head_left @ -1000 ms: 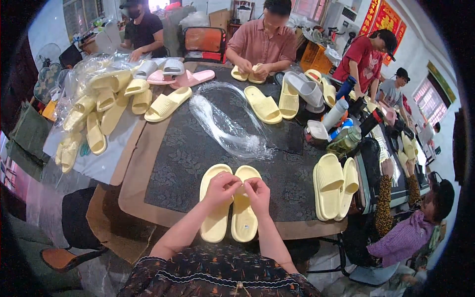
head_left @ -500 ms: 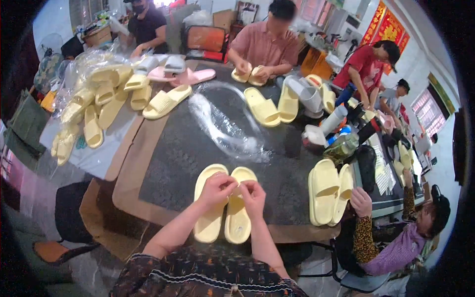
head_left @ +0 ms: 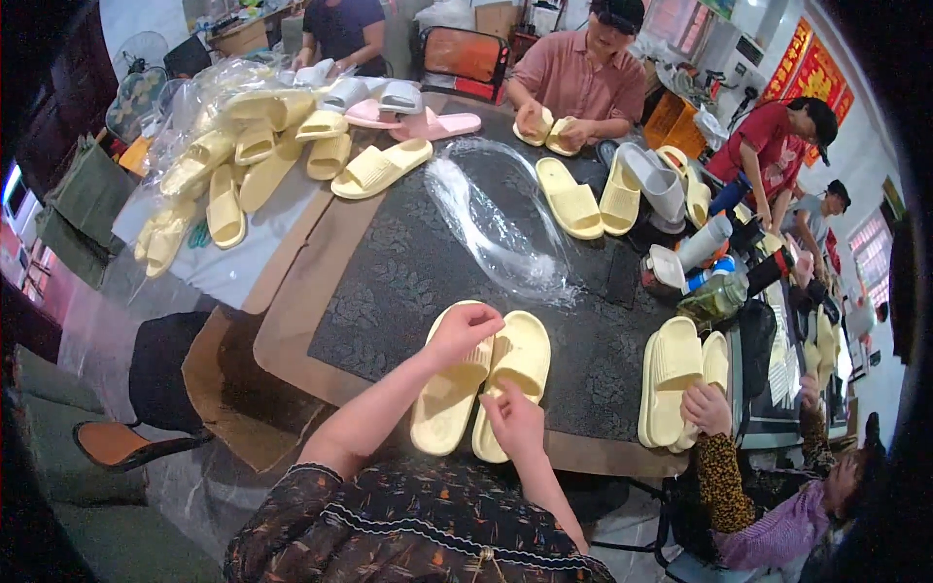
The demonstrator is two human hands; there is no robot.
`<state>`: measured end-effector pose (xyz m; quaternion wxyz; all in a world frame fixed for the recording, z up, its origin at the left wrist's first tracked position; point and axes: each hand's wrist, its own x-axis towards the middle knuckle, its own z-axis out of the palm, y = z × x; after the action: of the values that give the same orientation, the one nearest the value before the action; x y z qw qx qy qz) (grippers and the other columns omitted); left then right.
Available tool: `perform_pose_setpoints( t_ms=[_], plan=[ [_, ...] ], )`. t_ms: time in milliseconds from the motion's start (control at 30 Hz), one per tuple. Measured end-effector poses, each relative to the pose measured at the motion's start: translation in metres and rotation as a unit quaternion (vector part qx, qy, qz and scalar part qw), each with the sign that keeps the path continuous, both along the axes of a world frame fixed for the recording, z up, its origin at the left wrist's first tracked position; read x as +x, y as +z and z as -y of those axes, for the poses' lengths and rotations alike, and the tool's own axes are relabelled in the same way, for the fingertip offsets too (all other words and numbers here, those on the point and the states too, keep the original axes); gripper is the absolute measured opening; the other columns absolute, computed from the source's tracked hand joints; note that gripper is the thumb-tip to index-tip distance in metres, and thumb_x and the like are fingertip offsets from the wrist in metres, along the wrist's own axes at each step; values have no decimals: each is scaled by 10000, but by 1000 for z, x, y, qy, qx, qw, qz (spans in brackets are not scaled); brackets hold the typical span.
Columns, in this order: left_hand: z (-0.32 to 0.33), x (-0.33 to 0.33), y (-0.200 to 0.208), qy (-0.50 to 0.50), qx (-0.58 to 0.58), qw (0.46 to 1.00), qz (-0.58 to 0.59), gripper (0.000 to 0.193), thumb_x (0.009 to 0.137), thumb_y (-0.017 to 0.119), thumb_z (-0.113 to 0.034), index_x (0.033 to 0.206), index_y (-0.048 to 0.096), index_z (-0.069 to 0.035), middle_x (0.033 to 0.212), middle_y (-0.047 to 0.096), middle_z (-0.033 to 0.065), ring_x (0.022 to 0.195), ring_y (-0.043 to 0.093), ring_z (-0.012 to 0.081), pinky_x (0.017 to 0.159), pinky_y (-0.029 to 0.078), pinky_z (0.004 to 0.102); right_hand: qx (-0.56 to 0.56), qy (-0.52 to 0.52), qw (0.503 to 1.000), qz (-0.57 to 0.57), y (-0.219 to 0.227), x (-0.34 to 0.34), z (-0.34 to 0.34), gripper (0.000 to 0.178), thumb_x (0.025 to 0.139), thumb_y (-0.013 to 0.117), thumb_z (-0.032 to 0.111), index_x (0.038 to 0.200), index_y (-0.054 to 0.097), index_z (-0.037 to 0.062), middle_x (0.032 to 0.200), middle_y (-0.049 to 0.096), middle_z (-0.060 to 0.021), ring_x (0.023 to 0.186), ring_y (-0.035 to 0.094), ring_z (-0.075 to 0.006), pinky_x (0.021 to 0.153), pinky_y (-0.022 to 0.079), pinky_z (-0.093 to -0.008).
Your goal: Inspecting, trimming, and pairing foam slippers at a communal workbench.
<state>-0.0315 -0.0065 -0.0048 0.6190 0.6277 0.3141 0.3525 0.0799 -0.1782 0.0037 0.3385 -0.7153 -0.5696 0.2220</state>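
We see two pale yellow slippers side by side on the table (head_left: 292, 355), the left slipper (head_left: 437, 418) and the right slipper (head_left: 525, 340). They lie flat with soles down and toes pointing away from us, and their heels are near the edge on our side.

Our left hand (head_left: 468, 330) is up by the strap of the left slipper, fingers bent and tips close together. We cannot tell if a thin thing is pinched there. Our right hand (head_left: 513, 418) is over the right slipper, just behind its strap. Its finger and thumb look a little apart, and we see nothing between them.

We think these slippers are light, soft and bendy, like thick foam, so they should not break if they drop. The strap has ridges, so it should be easy to grip, but the smooth side may slide a bit. A good place to hold is the strap, with fingers under it and thumb on top. The thick heel looks good too. We should not squeeze hard, because foam can dent.

Past the toes lies a clear plastic bag (head_left: 496, 233), thin and maybe slippery
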Motion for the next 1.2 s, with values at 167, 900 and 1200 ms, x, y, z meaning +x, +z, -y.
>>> perform_pose_setpoints(
  t_ms=[167,900,1200],
  plan=[
    [-55,-15,0,-36,-72,996,-34,281,892,647,-238,1094,646,-43,970,655,5,860,598,95,785,491,263,-60,7,983,174,-4,-8,-31,499,811,668,507,790,536,26,587,588,-120,570,619,-305,565,475,-430],
    [-305,-68,-15,227,250,673,-658,725,779,707,-495,1233,508,34,1333,473,214,1080,605,296,852,516,415,-26,16,994,109,-26,1,-52,441,791,664,496,852,630,60,644,637,-62,587,640,-261,552,515,-395],
    [-136,-154,-12,287,333,705,-556,443,890,573,-412,1043,569,5,1067,594,205,838,621,392,712,498,501,-34,-4,991,132,-30,1,-56,469,793,652,507,752,567,48,587,608,-80,548,630,-264,519,506,-398]
  ],
)
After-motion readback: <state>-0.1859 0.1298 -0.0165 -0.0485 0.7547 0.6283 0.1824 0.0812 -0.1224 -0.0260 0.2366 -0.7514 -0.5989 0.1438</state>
